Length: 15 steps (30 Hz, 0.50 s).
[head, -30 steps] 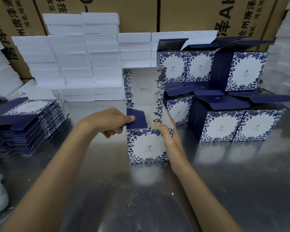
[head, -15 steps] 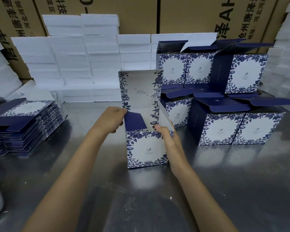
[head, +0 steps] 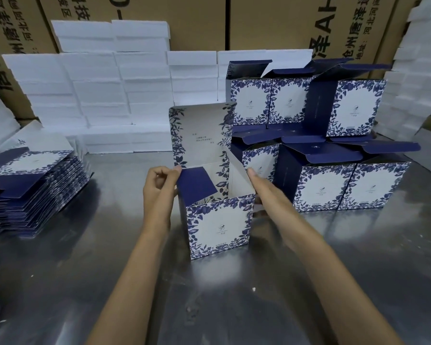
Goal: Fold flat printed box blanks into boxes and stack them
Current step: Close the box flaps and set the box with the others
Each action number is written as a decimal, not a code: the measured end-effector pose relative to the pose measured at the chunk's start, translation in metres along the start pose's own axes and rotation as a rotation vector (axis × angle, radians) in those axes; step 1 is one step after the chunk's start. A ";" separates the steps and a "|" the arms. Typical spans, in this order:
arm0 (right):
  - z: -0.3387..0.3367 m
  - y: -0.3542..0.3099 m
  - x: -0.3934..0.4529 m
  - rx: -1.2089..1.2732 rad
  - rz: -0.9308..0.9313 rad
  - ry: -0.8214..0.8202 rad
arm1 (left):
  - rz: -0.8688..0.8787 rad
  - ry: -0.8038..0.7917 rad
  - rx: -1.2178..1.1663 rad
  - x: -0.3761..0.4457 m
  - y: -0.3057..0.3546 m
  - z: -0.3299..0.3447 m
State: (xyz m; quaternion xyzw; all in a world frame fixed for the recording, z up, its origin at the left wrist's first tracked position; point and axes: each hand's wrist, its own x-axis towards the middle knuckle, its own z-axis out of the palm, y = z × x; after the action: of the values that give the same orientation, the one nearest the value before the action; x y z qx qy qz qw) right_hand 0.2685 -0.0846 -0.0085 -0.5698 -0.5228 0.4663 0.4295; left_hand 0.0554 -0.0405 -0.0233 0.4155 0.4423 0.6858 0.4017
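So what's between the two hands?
The head view shows the open printed box standing between them. The left hand pinches its navy side flap, and the right hand rests along its right side, by the white flap.

Views: one only, the head camera; no second view shares the scene.
Position: worn on the person's head, above the near edge of the metal table.
Direction: forward and down, across the table toward the cardboard cartons at the far side.
Nearness: close; both forearms enter from the bottom edge, and the left hand and right hand sit at mid-frame on the open box.
Lens: wide-angle; straight edges bow toward the frame's left and right.
Coverage: flat blanks at left, folded boxes at far right, white foam blocks far left.
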 end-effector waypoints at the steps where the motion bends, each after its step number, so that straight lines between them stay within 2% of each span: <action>1: -0.006 -0.004 -0.002 -0.072 0.009 -0.032 | -0.006 -0.005 -0.014 -0.002 -0.001 0.000; 5: -0.021 -0.026 0.005 -0.261 -0.061 -0.238 | -0.026 -0.009 -0.044 -0.009 -0.002 0.005; 11: -0.026 -0.038 0.011 -0.441 -0.097 -0.299 | -0.051 -0.002 -0.073 -0.010 -0.001 0.004; 15: -0.029 -0.052 0.014 -0.464 -0.064 -0.326 | -0.085 -0.040 -0.092 -0.010 -0.002 0.004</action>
State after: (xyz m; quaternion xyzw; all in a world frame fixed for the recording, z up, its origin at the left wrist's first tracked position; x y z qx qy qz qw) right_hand 0.2869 -0.0666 0.0465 -0.5534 -0.6955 0.4060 0.2124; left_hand 0.0632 -0.0476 -0.0265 0.3911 0.4195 0.6794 0.4577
